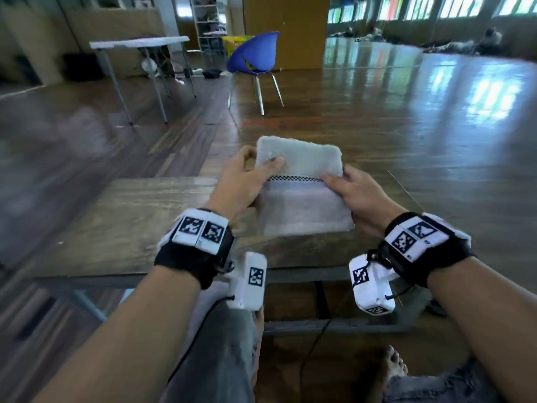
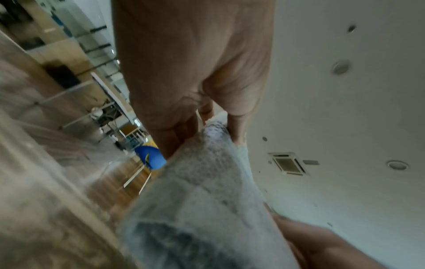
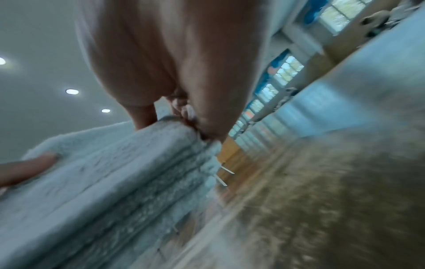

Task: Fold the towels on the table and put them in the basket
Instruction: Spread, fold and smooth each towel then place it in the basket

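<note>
A folded grey towel [image 1: 302, 187] with a dark checked stripe is held in the air above the wooden table [image 1: 139, 222]. My left hand [image 1: 250, 175] grips its left edge, thumb on top and fingers behind. My right hand [image 1: 354, 193] grips its right edge the same way. In the left wrist view the towel [image 2: 202, 191] runs from my left hand's fingers [image 2: 234, 127] toward the camera. The right wrist view shows the stacked layers of the towel [image 3: 128, 182] pinched under my right hand's fingers [image 3: 184, 111]. No basket is in view.
A blue chair [image 1: 255, 56] stands on the shiny wooden floor beyond the table. A white folding table [image 1: 139, 43] is at the back left. My knees and a bare foot [image 1: 395, 365] are below the table's near edge.
</note>
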Motion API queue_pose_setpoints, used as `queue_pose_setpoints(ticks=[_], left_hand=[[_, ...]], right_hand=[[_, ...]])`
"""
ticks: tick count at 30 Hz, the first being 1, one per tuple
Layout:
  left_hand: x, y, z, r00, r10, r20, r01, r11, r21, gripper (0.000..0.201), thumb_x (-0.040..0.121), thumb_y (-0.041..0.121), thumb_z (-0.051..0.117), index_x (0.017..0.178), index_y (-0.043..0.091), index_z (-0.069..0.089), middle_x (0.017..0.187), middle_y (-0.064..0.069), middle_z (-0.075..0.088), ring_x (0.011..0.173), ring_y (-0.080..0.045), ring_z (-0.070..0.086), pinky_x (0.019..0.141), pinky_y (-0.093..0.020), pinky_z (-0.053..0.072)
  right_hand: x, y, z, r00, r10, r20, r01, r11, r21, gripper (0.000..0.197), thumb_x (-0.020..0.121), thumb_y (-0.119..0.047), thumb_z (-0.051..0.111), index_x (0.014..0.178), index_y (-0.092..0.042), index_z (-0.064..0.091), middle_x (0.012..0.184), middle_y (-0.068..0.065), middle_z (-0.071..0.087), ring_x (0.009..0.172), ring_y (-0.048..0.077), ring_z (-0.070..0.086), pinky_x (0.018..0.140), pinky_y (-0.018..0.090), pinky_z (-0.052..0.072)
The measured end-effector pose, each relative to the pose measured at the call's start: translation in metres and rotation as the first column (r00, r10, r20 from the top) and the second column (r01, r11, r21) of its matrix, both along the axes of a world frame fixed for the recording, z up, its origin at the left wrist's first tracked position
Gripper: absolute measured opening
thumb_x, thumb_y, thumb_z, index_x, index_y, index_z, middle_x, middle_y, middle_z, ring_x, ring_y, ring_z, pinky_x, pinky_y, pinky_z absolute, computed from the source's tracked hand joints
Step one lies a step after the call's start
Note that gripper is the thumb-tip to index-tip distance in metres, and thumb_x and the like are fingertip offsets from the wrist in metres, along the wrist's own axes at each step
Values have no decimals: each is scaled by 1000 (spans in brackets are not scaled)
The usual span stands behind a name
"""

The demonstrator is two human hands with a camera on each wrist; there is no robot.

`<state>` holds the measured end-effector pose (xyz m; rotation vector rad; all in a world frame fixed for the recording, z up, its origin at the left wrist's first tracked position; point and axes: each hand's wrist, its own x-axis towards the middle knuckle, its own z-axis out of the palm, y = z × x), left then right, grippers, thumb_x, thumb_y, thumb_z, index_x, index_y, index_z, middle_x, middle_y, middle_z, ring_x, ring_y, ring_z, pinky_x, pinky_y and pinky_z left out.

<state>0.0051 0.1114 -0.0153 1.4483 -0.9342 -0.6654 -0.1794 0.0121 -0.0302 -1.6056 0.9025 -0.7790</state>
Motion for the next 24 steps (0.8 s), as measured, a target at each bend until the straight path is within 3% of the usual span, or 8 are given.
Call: queue_pose_setpoints(ticks=[3,7,9,13,16,19,22,24], left_hand=[[23,63,10,991,127,-36,-129,989,-74,28,88,41,71,105,22,61,95,4,74,82,-16,73,56,-34,58],[56,141,4,961,268,-68,-272,960,-64,27,94,42,62,115,25,60,104,2,73,87,-18,72,62,-40,61],[73,178,-5,943,316,-108,-321,947,-27,21,95,35,59,114,30,62,99,6,74,81,-15,71,59,-33,56],[102,254,-33,873,438,-212,-437,898,57,29,83,12,55,105,27,64,87,-2,65,73,-18,62,65,-37,49],[117,303,-67,789,532,-306,-535,841,84,33,84,5,57,110,24,64,97,0,69,77,-16,68,64,-35,53],[128,341,-111,660,630,-410,-628,762,161,35,87,3,60,116,22,61,104,1,71,78,-14,72,56,-30,55],[135,369,-167,542,735,-407,-685,667,293,42,87,4,62,122,18,44,111,-6,61,86,-20,67,59,-34,56],[131,380,-205,483,784,-391,-702,613,363,48,86,2,60,116,27,33,102,-9,57,75,-23,60,53,-34,51]], right_hand=[[39,38,38,989,70,-131,-100,966,-238,38,99,-36,58,118,-3,56,117,21,66,106,40,64,93,60,51],[98,94,59,937,178,-301,-289,877,-383,26,102,-40,50,108,-16,56,101,-2,64,90,16,62,73,35,47],[126,124,57,899,251,-358,-380,854,-355,15,103,-39,47,100,-26,52,91,-14,57,80,4,55,63,25,38],[183,179,42,760,388,-521,-564,791,-235,17,104,-26,43,97,-21,58,97,-3,60,85,16,58,68,30,41],[223,221,21,640,434,-634,-659,735,-162,22,98,-19,41,77,-22,46,80,-5,48,71,15,49,56,28,31],[258,260,-13,532,480,-698,-730,678,-91,9,96,-16,43,96,-12,51,85,-2,47,75,17,49,53,26,30],[286,285,-69,412,518,-750,-774,633,12,17,95,-17,45,110,-8,48,96,7,55,77,18,53,59,28,37],[297,297,-110,345,552,-759,-767,632,111,26,95,-16,45,119,-8,46,109,11,55,85,20,55,65,32,40]])
